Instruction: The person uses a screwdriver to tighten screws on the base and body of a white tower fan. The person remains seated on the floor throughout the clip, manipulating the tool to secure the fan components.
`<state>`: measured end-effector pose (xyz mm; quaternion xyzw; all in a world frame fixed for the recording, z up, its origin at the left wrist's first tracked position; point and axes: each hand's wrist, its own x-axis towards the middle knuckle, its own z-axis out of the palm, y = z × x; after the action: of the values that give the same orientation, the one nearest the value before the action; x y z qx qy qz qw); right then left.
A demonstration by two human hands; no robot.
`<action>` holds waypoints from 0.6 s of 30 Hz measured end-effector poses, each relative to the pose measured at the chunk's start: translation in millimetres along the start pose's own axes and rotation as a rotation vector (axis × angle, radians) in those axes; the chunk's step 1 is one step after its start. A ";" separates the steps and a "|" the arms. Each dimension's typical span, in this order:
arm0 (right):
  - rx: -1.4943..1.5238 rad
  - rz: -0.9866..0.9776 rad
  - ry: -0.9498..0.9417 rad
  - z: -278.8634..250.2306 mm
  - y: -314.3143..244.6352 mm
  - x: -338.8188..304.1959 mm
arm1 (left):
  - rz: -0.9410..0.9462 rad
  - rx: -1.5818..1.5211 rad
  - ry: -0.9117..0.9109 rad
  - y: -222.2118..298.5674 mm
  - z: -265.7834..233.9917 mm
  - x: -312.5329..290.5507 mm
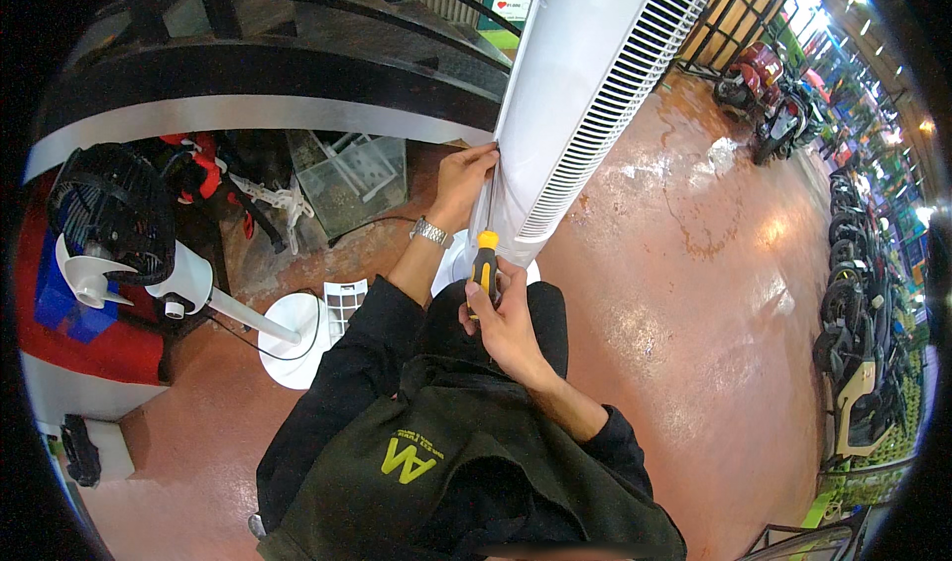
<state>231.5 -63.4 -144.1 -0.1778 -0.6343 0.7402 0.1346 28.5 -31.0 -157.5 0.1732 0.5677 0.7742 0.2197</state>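
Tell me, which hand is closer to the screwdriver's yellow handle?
The right hand. Its fingers wrap around the screwdriver just below the yellow end. The left hand is higher up, pressing on the edge of the white tower fan.

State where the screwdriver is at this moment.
In the head view the screwdriver sits near the centre, its black and orange handle gripped by the right hand, its shaft pointing up along the white tower fan, just below the left hand.

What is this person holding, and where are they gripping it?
The right hand grips a screwdriver by its orange-and-black handle. The left hand rests on the white tower fan.
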 end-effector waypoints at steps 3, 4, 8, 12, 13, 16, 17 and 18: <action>0.026 0.036 0.026 0.6 -4.3 6.1 | 0.005 0.014 -0.019 -3.2 -3.0 5.7; 0.057 0.033 0.048 1.0 -5.2 8.6 | 0.009 0.011 -0.027 -7.1 -5.6 8.5; 0.223 0.012 0.098 -0.6 -0.8 25.2 | -0.051 -0.151 -0.074 -22.0 -13.5 14.3; 0.444 0.040 0.097 6.0 3.6 30.4 | -0.193 -0.326 -0.179 -25.8 -22.5 -1.4; 0.529 0.049 0.124 9.8 1.4 31.1 | -0.233 -0.325 -0.227 -18.4 -25.0 -9.5; 0.785 0.062 0.142 17.3 4.0 34.3 | -0.445 -0.445 -0.401 -10.9 -41.9 -26.6; 0.879 0.051 0.102 15.5 14.1 39.6 | -0.409 -0.420 -0.411 -3.0 -43.5 -34.3; 0.973 0.055 0.060 18.5 19.5 42.4 | -0.377 -0.396 -0.407 3.0 -41.8 -42.5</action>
<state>185.8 -65.0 -164.8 -0.1322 -0.2054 0.9487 0.2007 42.3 -88.2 -167.8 0.1701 0.3727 0.7649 0.4971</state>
